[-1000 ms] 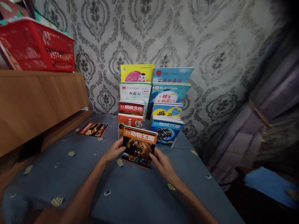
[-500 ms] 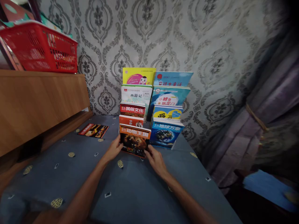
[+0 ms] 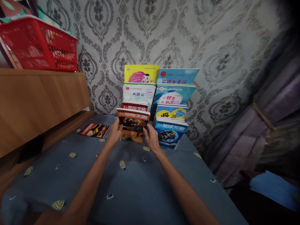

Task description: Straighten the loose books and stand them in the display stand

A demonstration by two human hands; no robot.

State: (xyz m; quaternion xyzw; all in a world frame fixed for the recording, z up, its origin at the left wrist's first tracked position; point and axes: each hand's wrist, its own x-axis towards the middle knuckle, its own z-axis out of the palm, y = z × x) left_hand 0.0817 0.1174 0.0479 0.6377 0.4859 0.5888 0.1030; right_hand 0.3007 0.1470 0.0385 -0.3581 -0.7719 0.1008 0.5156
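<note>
Between my two hands is an orange-and-black children's book (image 3: pixel 133 120) with an animal's face on its cover. My left hand (image 3: pixel 115 129) grips its left edge and my right hand (image 3: pixel 151 136) its lower right edge, both closed on it. The book is raised in front of the left row of standing books; an orange cover (image 3: pixel 132 136) shows below it. Just behind its top edge stand a red book (image 3: pixel 134 107) and a white book (image 3: pixel 139 93). To the right of my right hand stands a blue book with a globe picture (image 3: pixel 169 134).
Behind stand a yellow book (image 3: pixel 142 73) and several blue ones, such as the tall book (image 3: pixel 178 76) near the patterned wall. A dark book (image 3: pixel 94 130) lies flat on the bedcover (image 3: pixel 131 187) at left. A red basket (image 3: pixel 42 47) sits on a wooden cabinet (image 3: pixel 42 103). A curtain (image 3: pixel 246 140) hangs right.
Both hands have lifted the animal book up and back toward the left row. It now covers part of the red book, and the orange cover shows beneath it. The view has shifted slightly.
</note>
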